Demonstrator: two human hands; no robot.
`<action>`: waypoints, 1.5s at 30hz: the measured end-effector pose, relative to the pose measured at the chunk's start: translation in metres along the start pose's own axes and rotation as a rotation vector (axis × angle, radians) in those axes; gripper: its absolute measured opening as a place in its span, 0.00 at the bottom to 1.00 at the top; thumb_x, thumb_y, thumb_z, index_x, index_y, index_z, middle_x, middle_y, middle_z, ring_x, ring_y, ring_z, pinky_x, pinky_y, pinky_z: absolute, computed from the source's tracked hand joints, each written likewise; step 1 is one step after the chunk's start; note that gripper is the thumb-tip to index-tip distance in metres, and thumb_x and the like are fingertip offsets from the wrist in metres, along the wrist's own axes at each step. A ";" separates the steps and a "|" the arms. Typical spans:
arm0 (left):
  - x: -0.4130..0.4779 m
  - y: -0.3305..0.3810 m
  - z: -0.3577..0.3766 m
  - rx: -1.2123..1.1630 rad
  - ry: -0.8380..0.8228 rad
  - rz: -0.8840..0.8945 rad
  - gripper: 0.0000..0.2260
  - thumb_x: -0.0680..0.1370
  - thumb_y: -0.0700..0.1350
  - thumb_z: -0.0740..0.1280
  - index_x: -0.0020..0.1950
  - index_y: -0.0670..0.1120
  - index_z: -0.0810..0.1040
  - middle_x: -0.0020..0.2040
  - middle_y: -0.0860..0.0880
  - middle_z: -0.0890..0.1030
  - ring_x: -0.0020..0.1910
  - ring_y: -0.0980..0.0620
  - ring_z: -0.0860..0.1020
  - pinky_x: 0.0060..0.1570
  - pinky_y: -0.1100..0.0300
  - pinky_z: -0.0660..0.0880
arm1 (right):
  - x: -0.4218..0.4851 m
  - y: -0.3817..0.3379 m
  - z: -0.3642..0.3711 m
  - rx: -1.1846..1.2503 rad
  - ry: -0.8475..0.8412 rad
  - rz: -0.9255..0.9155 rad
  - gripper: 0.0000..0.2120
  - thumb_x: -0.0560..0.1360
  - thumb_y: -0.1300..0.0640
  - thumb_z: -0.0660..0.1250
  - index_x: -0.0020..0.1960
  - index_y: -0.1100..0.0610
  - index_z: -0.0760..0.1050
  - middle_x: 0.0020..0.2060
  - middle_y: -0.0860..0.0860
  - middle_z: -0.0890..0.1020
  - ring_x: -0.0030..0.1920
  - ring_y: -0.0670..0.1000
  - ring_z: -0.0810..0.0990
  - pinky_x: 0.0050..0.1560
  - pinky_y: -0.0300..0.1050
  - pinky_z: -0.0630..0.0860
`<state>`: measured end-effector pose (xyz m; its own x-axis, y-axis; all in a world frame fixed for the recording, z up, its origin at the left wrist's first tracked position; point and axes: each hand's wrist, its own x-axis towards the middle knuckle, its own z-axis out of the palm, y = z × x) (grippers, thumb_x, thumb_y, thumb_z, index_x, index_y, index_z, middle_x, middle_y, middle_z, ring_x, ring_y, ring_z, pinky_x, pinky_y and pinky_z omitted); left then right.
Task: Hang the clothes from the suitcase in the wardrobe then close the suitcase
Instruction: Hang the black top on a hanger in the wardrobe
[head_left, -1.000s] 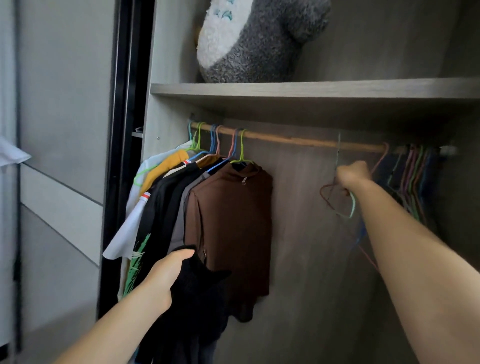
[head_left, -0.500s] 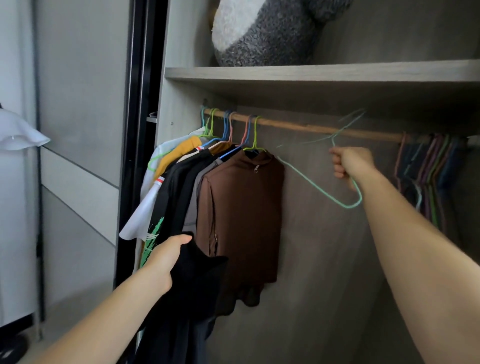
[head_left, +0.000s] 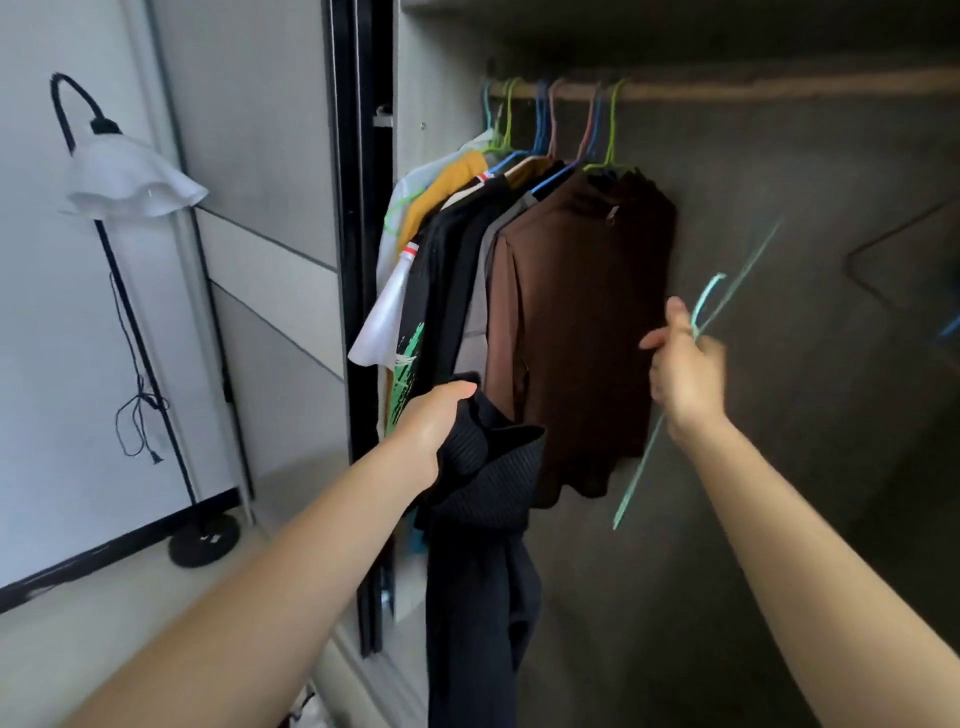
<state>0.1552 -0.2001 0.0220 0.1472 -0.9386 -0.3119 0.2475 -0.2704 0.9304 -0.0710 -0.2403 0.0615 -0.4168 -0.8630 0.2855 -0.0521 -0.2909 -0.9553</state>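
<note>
My left hand grips a black ribbed garment that hangs down in front of the open wardrobe. My right hand holds a thin mint-green wire hanger, blurred and tilted, off the rail and in front of the wardrobe's back wall. The wooden rail runs across the top. Several clothes hang on coloured hangers at its left end, the nearest one a brown top. The suitcase is out of view.
A black sliding-door frame stands left of the wardrobe opening. A floor lamp with a white shade and a dangling cord stands by the wall at left. The shadow of a hanger shows on the wardrobe's right side.
My right hand has brought the green hanger down off the rail and leftward toward the black garment. The view has tilted down, hiding the shelf and the plush toy.
</note>
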 end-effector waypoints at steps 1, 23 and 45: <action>-0.001 -0.005 -0.002 0.017 0.013 -0.005 0.27 0.76 0.52 0.69 0.72 0.47 0.68 0.73 0.46 0.67 0.71 0.46 0.65 0.67 0.52 0.62 | -0.009 -0.007 0.003 0.071 -0.012 0.048 0.26 0.80 0.38 0.57 0.32 0.56 0.68 0.17 0.45 0.60 0.17 0.45 0.58 0.22 0.34 0.54; -0.039 -0.121 -0.089 0.093 0.194 -0.078 0.13 0.71 0.55 0.71 0.47 0.47 0.82 0.43 0.46 0.84 0.45 0.46 0.83 0.56 0.48 0.78 | -0.176 0.050 0.087 0.717 -0.268 0.300 0.16 0.74 0.59 0.63 0.30 0.57 0.63 0.21 0.49 0.56 0.22 0.47 0.50 0.25 0.38 0.48; -0.083 -0.137 -0.172 -0.427 0.365 -0.130 0.08 0.76 0.50 0.68 0.42 0.46 0.80 0.34 0.50 0.82 0.29 0.55 0.81 0.29 0.64 0.76 | -0.185 0.178 0.082 -0.281 -0.864 0.174 0.16 0.76 0.67 0.60 0.36 0.55 0.80 0.37 0.48 0.83 0.39 0.41 0.77 0.43 0.32 0.72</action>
<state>0.2734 -0.0485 -0.1126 0.3919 -0.7482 -0.5353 0.6393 -0.1969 0.7433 0.0713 -0.1668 -0.1552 0.3767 -0.9262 -0.0136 -0.3175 -0.1153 -0.9412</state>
